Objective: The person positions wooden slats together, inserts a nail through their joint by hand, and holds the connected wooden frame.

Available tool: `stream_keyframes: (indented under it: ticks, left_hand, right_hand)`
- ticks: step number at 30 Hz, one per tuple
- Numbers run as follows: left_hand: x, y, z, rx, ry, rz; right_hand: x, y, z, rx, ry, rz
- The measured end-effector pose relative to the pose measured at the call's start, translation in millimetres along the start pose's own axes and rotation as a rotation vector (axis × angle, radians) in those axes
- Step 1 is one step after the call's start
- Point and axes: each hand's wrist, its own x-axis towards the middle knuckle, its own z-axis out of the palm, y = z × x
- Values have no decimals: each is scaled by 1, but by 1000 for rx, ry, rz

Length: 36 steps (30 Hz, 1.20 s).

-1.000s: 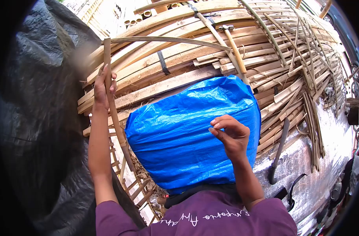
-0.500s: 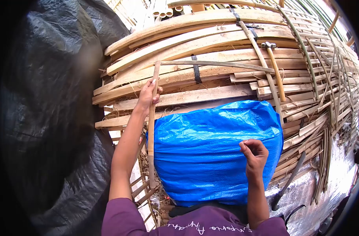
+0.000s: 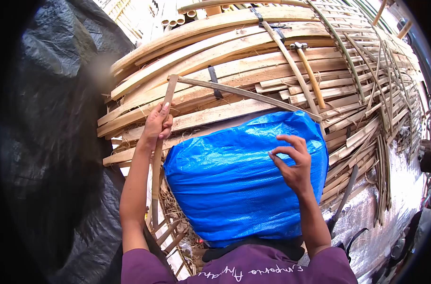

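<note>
My left hand is wrapped around a flat bamboo strip, held nearly upright at the left of the blue plastic sheet. From its top end a thinner strip slants right and down to the sheet's upper right edge. Whether the two are one bent piece or joined at that corner, I cannot tell. My right hand hovers over the right part of the sheet, which covers my lap. Its thumb and index finger are curled but apart, with nothing visible between them.
A claw-less-looking hammer with a wooden handle lies on stacked timber ahead. Split bamboo pieces are piled at right, near a dark long blade. A black tarp hangs at left.
The thinner strip's right end has dropped, so it slants more. My right hand has risen slightly and its fingers have parted. The view has shifted, moving most things left.
</note>
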Motion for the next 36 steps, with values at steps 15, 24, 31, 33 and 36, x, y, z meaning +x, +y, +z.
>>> stream_keyframes:
  ticks: [15,24,31,33,36]
  left_hand:
    - [-52,91,17,137,-55,203]
    - [-21,64,69,803,145,321]
    - [-10,42,83,1068,13,386]
    - [-18,44,89,1060,3,362]
    - [-29,49,96,1083,28,266]
  right_hand:
    - [90,31,-11,-554,-28,-341]
    - [2,14,-68,-607,-92,-177]
    - [-58,7,-89,-574,-137,13]
    - [-68,6,-89,-521,-158,59]
    - [-71,0,-100,-384,-190,38]
